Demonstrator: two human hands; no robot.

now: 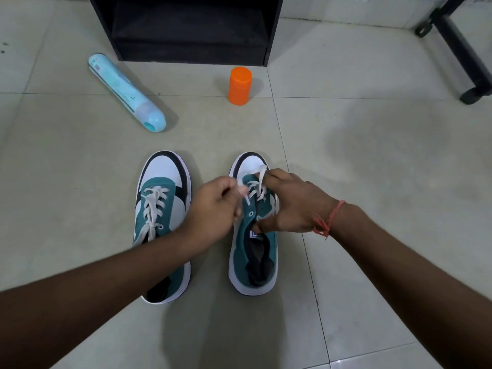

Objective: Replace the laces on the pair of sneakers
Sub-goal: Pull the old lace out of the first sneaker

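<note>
The left hand [215,206] and right hand [290,201] each pinched the white lace [259,182], hiding part of the right sneaker [253,251]; the left forearm crossed the left sneaker [162,209].

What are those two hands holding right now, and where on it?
Both hold the white lace of the right-hand sneaker: left hand pinches one end, right hand grips the other strand near the toe.

A pale blue tube [125,91] lies on the tiled floor [346,155], an orange container [240,86] upright near it; behind stand a black cabinet [186,27] and a black wheeled frame [458,49]
</note>
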